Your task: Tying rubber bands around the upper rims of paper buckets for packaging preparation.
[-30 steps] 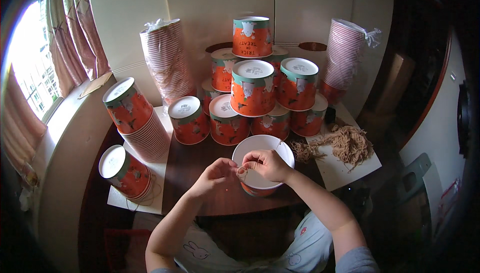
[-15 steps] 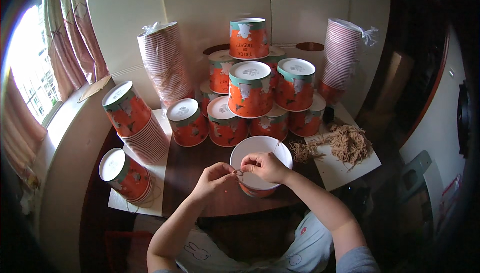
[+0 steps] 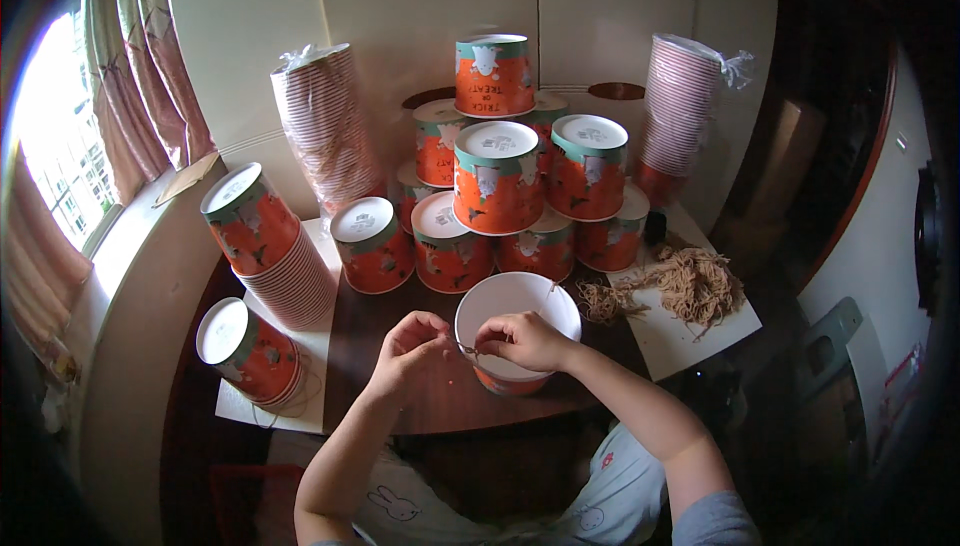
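Note:
An orange paper bucket (image 3: 510,291) with a white inside stands upright in front of me at the table's near edge. A thin brown cord (image 3: 466,349) runs between my hands by the bucket's left rim. My right hand (image 3: 528,342) reaches over the bucket's opening, its thumb and fingers pinched on the cord. Just left of the rim, my left hand (image 3: 405,348) has its thumb and fingertips drawn together at the cord's other end. At the far right rim a bit of cord (image 3: 553,288) shows. The fingertips partly hide the cord.
Upside-down orange buckets (image 3: 498,186) are piled behind. Wrapped bucket stacks (image 3: 325,126) (image 3: 683,106) stand at both back corners. More buckets (image 3: 285,266) (image 3: 255,356) are stacked at left. A tangled heap of brown cords (image 3: 695,288) lies on a white board (image 3: 665,351) at right.
My left hand has moved slightly left and up, away from my right hand. My right hand has shifted a little left and down. The bucket is still in place.

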{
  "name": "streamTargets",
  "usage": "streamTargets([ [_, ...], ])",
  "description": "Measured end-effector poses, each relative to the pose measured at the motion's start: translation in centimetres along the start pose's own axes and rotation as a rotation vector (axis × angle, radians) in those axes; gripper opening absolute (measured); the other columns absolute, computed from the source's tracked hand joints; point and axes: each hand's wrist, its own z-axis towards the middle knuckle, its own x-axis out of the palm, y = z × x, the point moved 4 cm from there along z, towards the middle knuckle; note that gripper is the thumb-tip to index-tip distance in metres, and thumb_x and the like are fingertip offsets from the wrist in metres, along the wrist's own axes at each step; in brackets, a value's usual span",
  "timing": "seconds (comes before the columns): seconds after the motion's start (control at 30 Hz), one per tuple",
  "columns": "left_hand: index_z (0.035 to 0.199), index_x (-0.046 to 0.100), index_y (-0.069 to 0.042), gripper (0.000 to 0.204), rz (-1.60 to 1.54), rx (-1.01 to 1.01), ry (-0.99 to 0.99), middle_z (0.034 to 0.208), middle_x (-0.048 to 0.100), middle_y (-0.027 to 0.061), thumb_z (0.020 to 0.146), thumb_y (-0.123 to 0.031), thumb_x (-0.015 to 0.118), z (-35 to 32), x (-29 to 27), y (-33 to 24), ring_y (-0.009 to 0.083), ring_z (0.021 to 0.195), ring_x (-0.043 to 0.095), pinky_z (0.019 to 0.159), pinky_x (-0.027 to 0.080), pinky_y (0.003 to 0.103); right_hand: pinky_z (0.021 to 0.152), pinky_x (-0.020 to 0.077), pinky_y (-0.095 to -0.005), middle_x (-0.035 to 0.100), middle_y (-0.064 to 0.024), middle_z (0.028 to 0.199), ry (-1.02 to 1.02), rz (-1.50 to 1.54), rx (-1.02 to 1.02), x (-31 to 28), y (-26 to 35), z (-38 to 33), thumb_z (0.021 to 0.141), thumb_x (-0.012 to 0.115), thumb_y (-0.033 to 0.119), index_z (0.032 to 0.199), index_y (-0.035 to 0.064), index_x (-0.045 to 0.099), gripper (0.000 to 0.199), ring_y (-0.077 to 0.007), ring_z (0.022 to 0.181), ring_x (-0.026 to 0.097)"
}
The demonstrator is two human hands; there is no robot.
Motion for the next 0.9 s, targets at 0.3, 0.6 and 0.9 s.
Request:
streamTargets([
  [0.3, 0.095, 0.052, -0.002, 0.018, 0.299, -0.212, 0.149, 0.084, 0.058, 0.0046, 0.078, -0.007, 0.057, -0.3, 0.0, -0.6, 0.0118, 0.075, 0.055, 0.068, 0.045, 0.024, 0.069, 0.046, -0.0263, 0.063, -0.0067, 0.079, -0.001, 0.125, 0.035, -0.2, 0.5, 0.0, 0.079, 0.056, 0.008, 0.086, 0.0025, 0.059, 0.009, -0.0139, 0.076, 0.06],
  [0.6, 0.086, 0.057, 0.0, 0.015, 0.569, -0.268, 0.076, 0.077, 0.061, 0.0037, 0.081, -0.014, 0.056, -0.5, 0.8, 0.9, 0.0072, 0.068, 0.055, 0.063, 0.043, 0.02, 0.068, 0.0451, -0.0241, 0.062, -0.0046, 0.078, -0.003, 0.18, 0.016, -0.2, 1.0, 0.0, 0.081, 0.056, 0.008, 0.084, 0.0017, 0.057, 0.007, -0.0096, 0.074, 0.057],
  [0.9, 0.084, 0.061, 0.001, 0.013, 0.652, -0.062, -0.057, 0.064, 0.057, 0.0015, 0.079, -0.011, 0.06, -0.3, 0.6, 0.9, 0.0049, 0.058, 0.052, 0.054, 0.043, 0.019, 0.067, 0.0462, -0.0255, 0.063, -0.0066, 0.08, -0.052, 0.059, -0.008, -0.1, 0.3, -0.1, 0.079, 0.058, 0.009, 0.085, 0.0027, 0.06, 0.009, -0.0131, 0.075, 0.06],
])
